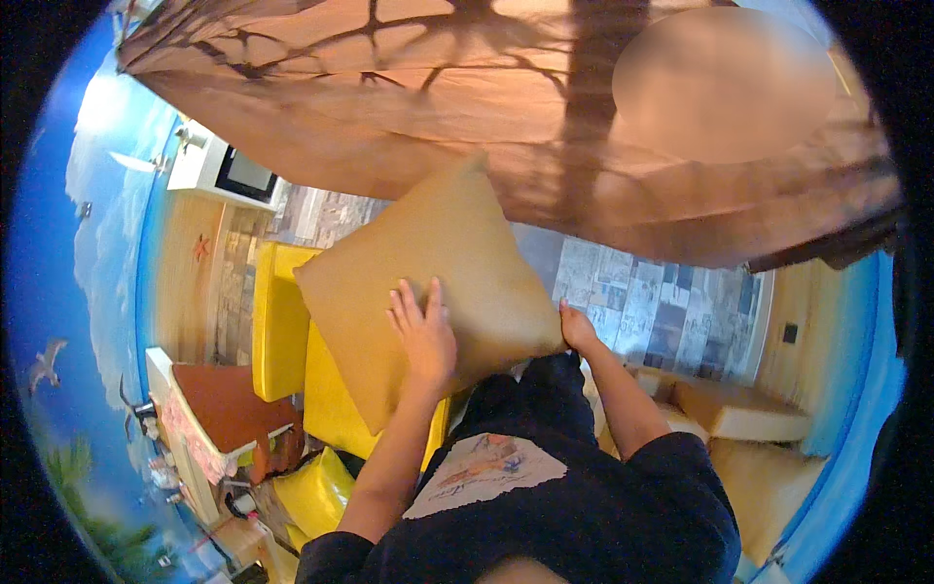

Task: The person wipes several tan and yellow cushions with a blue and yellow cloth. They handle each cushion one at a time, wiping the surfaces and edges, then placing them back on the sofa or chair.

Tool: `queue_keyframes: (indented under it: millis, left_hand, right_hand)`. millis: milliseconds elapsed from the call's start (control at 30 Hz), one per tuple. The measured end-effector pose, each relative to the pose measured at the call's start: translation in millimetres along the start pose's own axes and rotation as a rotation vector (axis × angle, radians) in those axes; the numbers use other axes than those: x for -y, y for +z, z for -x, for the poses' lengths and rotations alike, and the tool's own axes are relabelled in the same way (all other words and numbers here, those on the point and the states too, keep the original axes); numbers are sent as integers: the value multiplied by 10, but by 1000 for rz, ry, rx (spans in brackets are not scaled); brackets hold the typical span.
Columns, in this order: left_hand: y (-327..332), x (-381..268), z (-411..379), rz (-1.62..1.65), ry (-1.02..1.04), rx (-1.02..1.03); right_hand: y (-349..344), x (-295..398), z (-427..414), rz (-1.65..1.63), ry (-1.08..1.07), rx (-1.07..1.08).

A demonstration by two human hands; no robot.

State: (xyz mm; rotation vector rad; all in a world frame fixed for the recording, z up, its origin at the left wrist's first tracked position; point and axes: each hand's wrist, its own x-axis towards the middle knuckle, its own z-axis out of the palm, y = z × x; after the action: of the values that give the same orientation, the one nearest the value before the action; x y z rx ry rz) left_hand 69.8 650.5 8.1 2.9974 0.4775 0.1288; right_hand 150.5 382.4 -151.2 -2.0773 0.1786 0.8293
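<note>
A tan square cushion [438, 248] is tilted before me, one corner pointing away. My left hand [425, 339] lies flat on its upper face with the fingers spread, pressing or resting there. At the cushion's right corner, my right hand [576, 328] pinches the edge between thumb and fingers. Beneath the cushion's left side is a yellow upholstered seat [332, 394] with a raised yellow block [281, 321] at its far end. The cushion hides part of this seat.
A brown tree-patterned cloth [438, 95] hangs across the far side. To the left are a white cabinet [226, 171], a reddish-brown board [230, 409] and a shiny yellow cushion [314, 489]. A tan-and-white piece of furniture [759, 416] stands at right, on patchwork-look flooring [642, 314].
</note>
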Motion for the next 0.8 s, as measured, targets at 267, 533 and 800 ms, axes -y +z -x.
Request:
queue_keyframes:
  millis: [267,533,800]
  left_hand:
    - [-402,-706,393,125,106,7]
    - [-1376,-752,-76,216,-69,-541]
    - [-1445,-413,307,631,-179,-834]
  right_hand:
    - [-260,1403,620,-439,-77,306]
    - [-777,3098,1003,-694,-796,583]
    - [-327,3939,1997,-349,-974,791]
